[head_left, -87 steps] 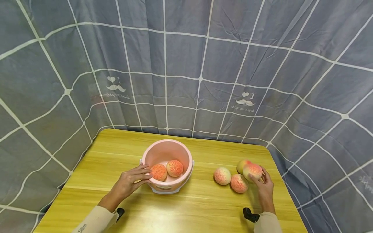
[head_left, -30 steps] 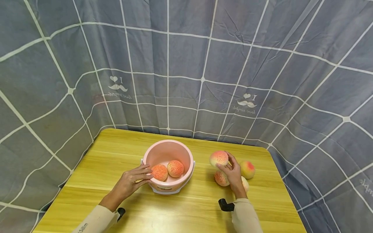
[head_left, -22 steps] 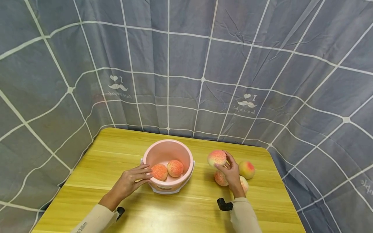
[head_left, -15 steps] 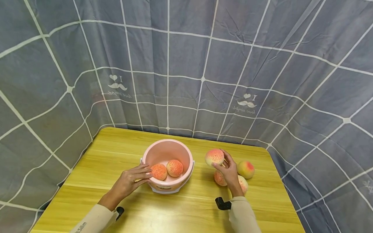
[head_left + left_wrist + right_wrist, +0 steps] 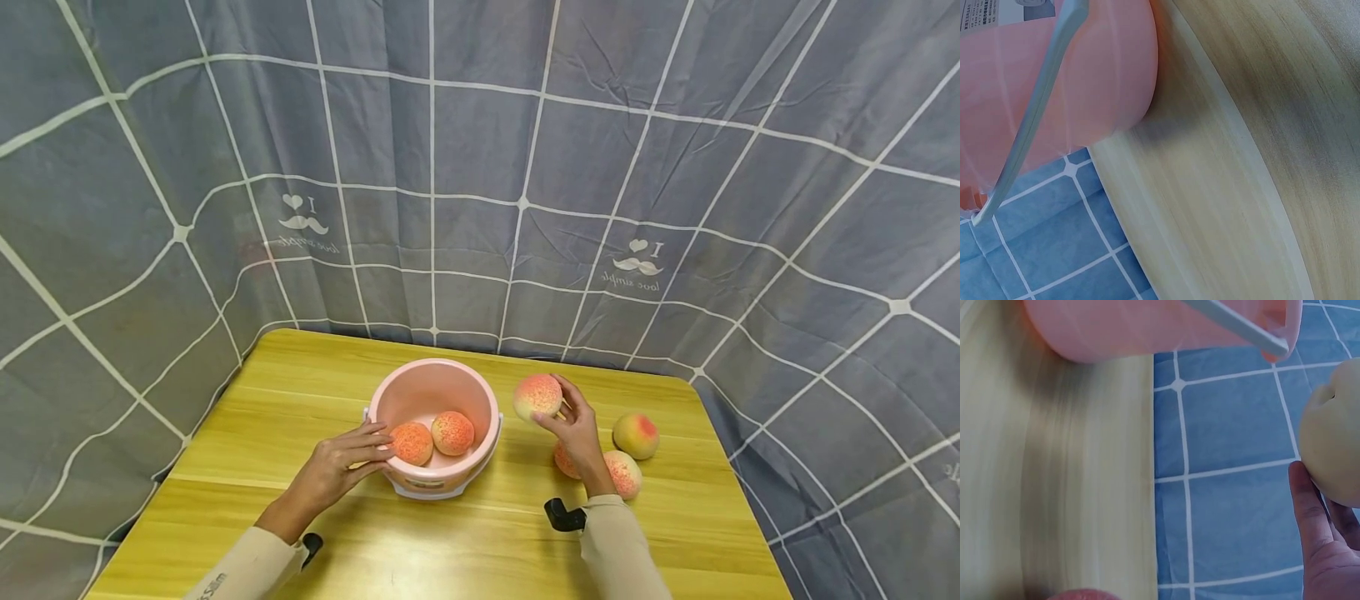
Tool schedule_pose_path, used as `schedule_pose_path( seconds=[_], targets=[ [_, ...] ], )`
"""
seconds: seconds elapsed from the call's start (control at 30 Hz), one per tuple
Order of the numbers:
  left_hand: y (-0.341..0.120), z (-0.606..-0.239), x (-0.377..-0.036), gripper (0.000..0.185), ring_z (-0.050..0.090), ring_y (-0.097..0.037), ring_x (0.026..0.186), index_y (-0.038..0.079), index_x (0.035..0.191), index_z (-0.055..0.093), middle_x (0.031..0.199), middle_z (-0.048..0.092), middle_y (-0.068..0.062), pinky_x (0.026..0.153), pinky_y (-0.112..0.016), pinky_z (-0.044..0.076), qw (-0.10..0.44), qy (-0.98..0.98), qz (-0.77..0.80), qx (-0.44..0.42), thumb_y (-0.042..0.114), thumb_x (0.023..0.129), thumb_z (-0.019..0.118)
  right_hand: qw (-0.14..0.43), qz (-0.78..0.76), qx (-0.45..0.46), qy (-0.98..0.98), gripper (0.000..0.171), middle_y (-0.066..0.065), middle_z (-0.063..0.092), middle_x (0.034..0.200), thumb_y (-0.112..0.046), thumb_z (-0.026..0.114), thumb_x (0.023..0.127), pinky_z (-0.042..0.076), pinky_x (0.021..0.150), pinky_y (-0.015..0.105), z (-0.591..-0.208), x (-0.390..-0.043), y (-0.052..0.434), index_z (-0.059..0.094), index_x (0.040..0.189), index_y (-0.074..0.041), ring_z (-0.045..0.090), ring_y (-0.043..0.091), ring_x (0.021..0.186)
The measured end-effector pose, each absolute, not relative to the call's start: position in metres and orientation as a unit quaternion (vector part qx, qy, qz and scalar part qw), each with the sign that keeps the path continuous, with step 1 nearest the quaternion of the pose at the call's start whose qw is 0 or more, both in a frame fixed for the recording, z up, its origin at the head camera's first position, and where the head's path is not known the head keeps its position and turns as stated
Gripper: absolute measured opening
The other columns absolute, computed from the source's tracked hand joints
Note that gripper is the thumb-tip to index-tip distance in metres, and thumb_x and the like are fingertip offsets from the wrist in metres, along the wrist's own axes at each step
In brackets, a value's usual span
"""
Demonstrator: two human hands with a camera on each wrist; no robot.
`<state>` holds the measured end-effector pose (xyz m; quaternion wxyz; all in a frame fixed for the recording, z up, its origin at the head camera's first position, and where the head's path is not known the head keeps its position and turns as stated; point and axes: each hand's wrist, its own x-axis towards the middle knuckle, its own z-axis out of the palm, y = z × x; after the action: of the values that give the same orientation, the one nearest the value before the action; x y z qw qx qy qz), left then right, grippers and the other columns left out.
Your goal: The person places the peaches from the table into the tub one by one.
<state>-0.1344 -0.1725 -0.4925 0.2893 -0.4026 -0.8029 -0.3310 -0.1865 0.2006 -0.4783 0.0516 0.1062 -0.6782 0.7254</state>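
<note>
- Right hand (image 5: 576,429) grips a peach (image 5: 537,396) in its fingertips, lifted off the table (image 5: 300,392) — the fruit hangs just right of the pink bucket (image 5: 433,388), near rim height, not touching it.
- In the right wrist view the held peach's pale side (image 5: 1334,450) shows at the right edge, with fingers (image 5: 1310,515) curled under it; the bucket's pink wall (image 5: 1147,328) and grey-white handle (image 5: 1235,325) lie across the top.
- Left hand (image 5: 339,465) rests against the near-left wall of the bucket, fingers fairly straight and laid on the side just below the rim — steadying, not wrapped round anything.
- The left wrist view gives only the bucket's wall (image 5: 1054,87), its handle (image 5: 1035,112) and the wood grain of the table; the hand itself is out of that frame.
- Two peaches sit inside the bucket, side by side at its near side: one to the left (image 5: 412,442), one to the right (image 5: 452,432), touching or nearly so.
- Three more peaches lie on the table right of the bucket: one mostly hidden behind the right wrist (image 5: 562,461), one just right of that wrist (image 5: 624,473), one farther right and a little farther back (image 5: 636,435).
- Both forearms wear pale sleeves (image 5: 622,550); a small black device (image 5: 562,515) sits at the right wrist.
- Grey curtain with a white grid (image 5: 480,167) closes in the table on the far side and both flanks.
</note>
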Motion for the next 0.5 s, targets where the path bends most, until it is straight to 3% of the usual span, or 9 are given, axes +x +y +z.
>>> schedule_pose_path(
  seconds=[0.27, 0.5],
  targets=[
    [-0.173, -0.494, -0.135, 0.036, 0.067, -0.036, 0.100, 0.009, 0.093, 0.079, 0.098, 0.073, -0.010, 0.104, -0.020, 0.044, 0.302, -0.799, -0.327, -0.404, 0.038, 0.092, 0.057, 0.043, 0.727, 0.126, -0.674, 0.070, 0.022, 0.042, 0.138, 0.014, 0.069, 0.080, 0.056, 0.090, 0.021, -0.474, -0.187, 0.189, 0.038, 0.142, 0.005, 0.057, 0.010, 0.112],
    [-0.173, -0.494, -0.134, 0.022, 0.066, -0.037, 0.100, 0.009, 0.093, 0.079, 0.099, 0.073, -0.010, 0.105, -0.020, 0.043, 0.300, -0.799, -0.329, -0.404, 0.027, 0.083, 0.071, 0.021, 0.740, 0.143, -0.657, 0.073, 0.026, 0.040, 0.139, 0.015, 0.070, 0.078, 0.056, 0.091, 0.024, -0.471, -0.186, 0.178, 0.036, 0.143, 0.007, 0.057, 0.013, 0.113]
  ],
)
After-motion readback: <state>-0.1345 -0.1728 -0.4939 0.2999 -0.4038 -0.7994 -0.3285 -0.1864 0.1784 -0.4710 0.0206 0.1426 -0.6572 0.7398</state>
